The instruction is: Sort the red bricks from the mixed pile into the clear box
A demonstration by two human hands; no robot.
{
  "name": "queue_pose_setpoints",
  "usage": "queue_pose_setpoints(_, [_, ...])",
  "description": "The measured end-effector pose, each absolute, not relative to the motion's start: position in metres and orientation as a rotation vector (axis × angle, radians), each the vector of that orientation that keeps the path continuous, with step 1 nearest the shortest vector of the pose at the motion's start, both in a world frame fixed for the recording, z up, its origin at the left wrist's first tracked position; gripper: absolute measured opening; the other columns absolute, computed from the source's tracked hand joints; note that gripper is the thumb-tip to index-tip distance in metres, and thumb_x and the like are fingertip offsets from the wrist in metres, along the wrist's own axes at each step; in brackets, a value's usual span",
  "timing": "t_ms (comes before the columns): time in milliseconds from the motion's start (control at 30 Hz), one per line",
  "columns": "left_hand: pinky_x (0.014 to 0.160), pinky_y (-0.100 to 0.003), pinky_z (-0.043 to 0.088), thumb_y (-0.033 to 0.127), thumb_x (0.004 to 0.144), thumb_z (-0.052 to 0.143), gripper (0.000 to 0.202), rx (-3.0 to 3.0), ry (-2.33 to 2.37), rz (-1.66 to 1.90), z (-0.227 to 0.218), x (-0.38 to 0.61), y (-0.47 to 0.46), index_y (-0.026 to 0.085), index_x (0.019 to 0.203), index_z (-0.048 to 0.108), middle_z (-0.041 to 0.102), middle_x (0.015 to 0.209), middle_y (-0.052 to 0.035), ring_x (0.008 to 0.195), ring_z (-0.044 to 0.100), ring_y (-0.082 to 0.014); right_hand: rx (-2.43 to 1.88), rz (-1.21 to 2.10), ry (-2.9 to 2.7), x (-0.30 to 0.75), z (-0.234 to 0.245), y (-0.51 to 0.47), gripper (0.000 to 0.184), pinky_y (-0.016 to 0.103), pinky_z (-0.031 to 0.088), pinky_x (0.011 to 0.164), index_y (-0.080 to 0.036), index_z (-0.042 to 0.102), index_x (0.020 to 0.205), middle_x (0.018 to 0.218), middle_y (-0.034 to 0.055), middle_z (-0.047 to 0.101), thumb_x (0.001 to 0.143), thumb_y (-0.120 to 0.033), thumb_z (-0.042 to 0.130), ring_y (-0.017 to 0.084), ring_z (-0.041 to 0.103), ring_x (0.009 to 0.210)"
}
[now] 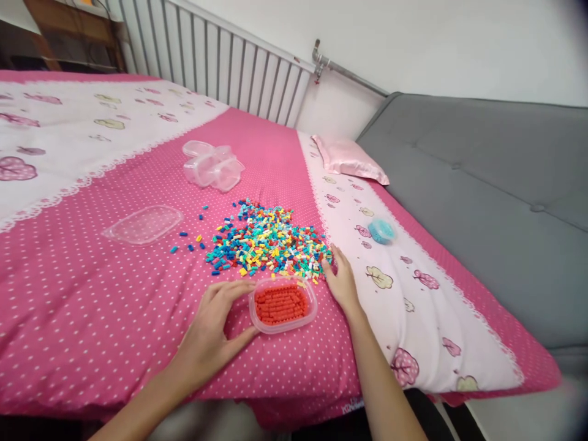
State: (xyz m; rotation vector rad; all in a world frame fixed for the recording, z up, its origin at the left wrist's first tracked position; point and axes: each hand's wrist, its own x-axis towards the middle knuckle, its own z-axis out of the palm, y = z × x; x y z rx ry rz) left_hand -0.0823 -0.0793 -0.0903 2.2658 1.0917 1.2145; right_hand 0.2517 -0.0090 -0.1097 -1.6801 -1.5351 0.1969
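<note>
A clear plastic container (283,329) holds red toy bricks (281,304) laid in tidy rows. My left hand (215,324) grips its left side, fingers at the upper rim and thumb at the lower. Just beyond the container spreads a heap of small mixed-colour toy bricks (271,242), blue, teal, yellow, red and white. My right hand (342,278) rests at the heap's right edge, thumb and fingers apart. No brick can be made out between them.
A clear lid (147,224) lies flat left of the heap. Behind it sit several nested clear containers (214,165). To the right is a closed container of light blue pieces (381,231). A pink pillow (351,160) lies by the grey headboard (482,165).
</note>
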Motion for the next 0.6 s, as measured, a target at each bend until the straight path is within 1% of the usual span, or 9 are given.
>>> queue_pose_setpoints(67, [0.102, -0.053, 0.054, 0.039, 0.096, 0.068, 0.048, 2.27, 1.095, 1.221, -0.09, -0.082, -0.079, 0.031, 0.139, 0.05, 0.064, 0.132, -0.0077, 0.123, 0.059, -0.0313, -1.66, 0.237, -1.559, 0.25, -0.112, -0.009, 0.071, 0.054, 0.028, 0.124, -0.016, 0.051, 0.151, 0.156, 0.0173, 0.05, 0.095, -0.059, 0.048, 0.032, 0.04, 0.149])
queue_pose_setpoints(133, [0.102, -0.052, 0.054, 0.039, 0.096, 0.068, 0.048, 2.27, 1.094, 1.228, -0.09, -0.082, -0.079, 0.031, 0.139, 0.05, 0.064, 0.132, -0.0076, 0.122, 0.06, -0.031, -1.637, 0.272, -1.575, 0.25, -0.113, -0.008, 0.071, 0.053, 0.026, 0.125, -0.017, 0.05, 0.152, 0.157, 0.0161, 0.05, 0.096, -0.06, 0.048, 0.031, 0.039, 0.15])
queue_pose_setpoints(233, [0.102, -0.051, 0.055, 0.039, 0.095, 0.068, 0.047, 2.264, 1.091, 1.237, -0.09, -0.082, -0.079, 0.03, 0.138, 0.052, 0.065, 0.132, -0.0074, 0.122, 0.061, -0.0303, -1.61, 0.322, -1.57, 0.253, -0.111, 0.003, 0.07, 0.051, 0.028, 0.125, -0.018, 0.051, 0.151, 0.157, 0.0152, 0.05, 0.096, -0.061, 0.047, 0.029, 0.041, 0.149])
queue_pose_setpoints(367, [0.102, -0.05, 0.055, 0.039, 0.095, 0.069, 0.047, 2.268, 1.086, 1.235, -0.09, -0.082, -0.077, 0.03, 0.138, 0.052, 0.065, 0.133, -0.0072, 0.123, 0.06, -0.0301, -1.615, 0.385, -1.499, 0.259, -0.107, 0.039, 0.067, 0.051, 0.03, 0.124, -0.018, 0.055, 0.148, 0.157, 0.0143, 0.051, 0.095, -0.06, 0.047, 0.03, 0.043, 0.148])
queue_pose_setpoints(467, [0.102, -0.049, 0.055, 0.038, 0.095, 0.069, 0.047, 2.274, 1.089, 1.237, -0.09, -0.083, -0.077, 0.029, 0.137, 0.052, 0.065, 0.132, -0.0071, 0.122, 0.061, -0.0301, -1.607, 0.435, -1.487, 0.258, -0.103, 0.07, 0.06, 0.052, 0.033, 0.122, -0.019, 0.06, 0.143, 0.152, 0.0139, 0.056, 0.093, -0.052, 0.055, 0.03, 0.048, 0.145])
queue_pose_setpoints(533, [0.102, -0.049, 0.055, 0.037, 0.095, 0.069, 0.047, 2.275, 1.087, 1.231, -0.089, -0.083, -0.078, 0.029, 0.138, 0.052, 0.065, 0.133, -0.0073, 0.122, 0.061, -0.0302, -1.588, 0.46, -1.508, 0.252, -0.101, 0.085, 0.059, 0.054, 0.034, 0.121, -0.017, 0.062, 0.139, 0.15, 0.0154, 0.058, 0.088, -0.046, 0.065, 0.031, 0.051, 0.142])
queue_pose_setpoints(600, [0.101, -0.049, 0.055, 0.036, 0.095, 0.069, 0.047, 2.27, 1.081, 1.227, -0.088, -0.083, -0.078, 0.03, 0.138, 0.051, 0.065, 0.133, -0.0077, 0.122, 0.061, -0.0302, -1.565, 0.476, -1.536, 0.244, -0.101, 0.092, 0.059, 0.055, 0.035, 0.12, -0.017, 0.065, 0.135, 0.146, 0.015, 0.062, 0.082, -0.041, 0.073, 0.031, 0.054, 0.139])
